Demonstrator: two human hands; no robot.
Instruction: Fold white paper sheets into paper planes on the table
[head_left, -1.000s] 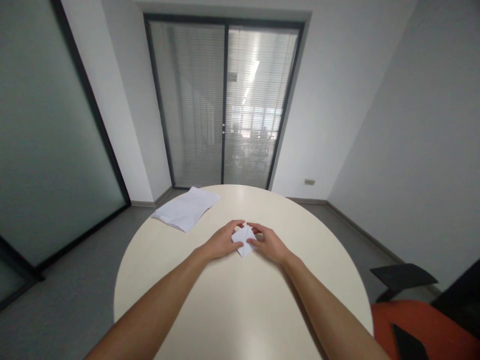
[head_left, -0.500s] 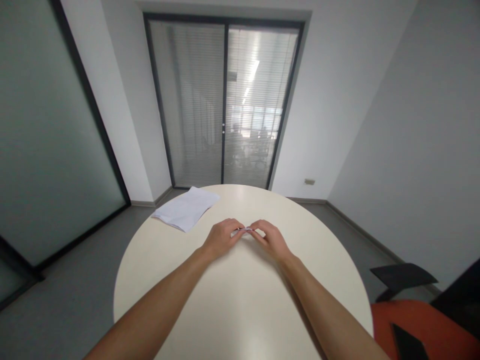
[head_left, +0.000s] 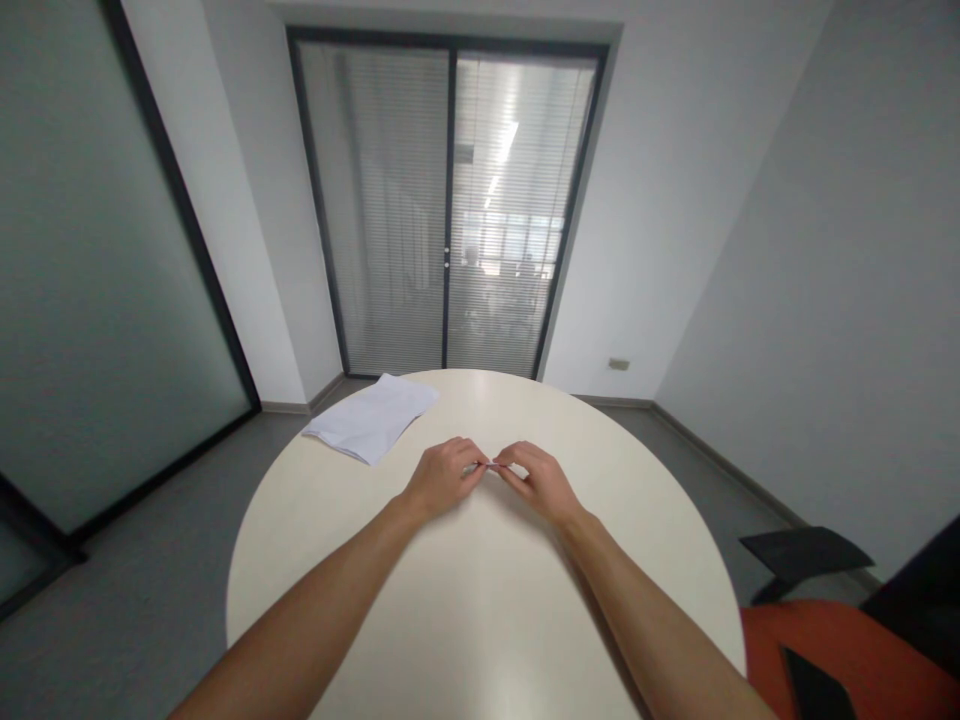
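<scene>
Over the middle of the round table, my left hand (head_left: pixel 444 476) and my right hand (head_left: pixel 541 482) face each other with their fingertips almost touching. Between them is a small, thin piece of whitish paper (head_left: pixel 491 464), pinched from the left by my left thumb and fingers. My right thumb and fingers are closed on its other end. Most of the paper is hidden by the fingers, so its full shape and any folds cannot be made out.
White paper sheets (head_left: pixel 375 415) lie at the far left of the cream table (head_left: pixel 465 610), their corner at the rim. An orange chair (head_left: pixel 862 655) with black armrests stands at the right. Beyond the table is a glazed door (head_left: pixel 397 220) with blinds.
My fingertips have drawn slightly closer together, and less of the small paper shows between them. The arms, sheets and chair stay where they were.
</scene>
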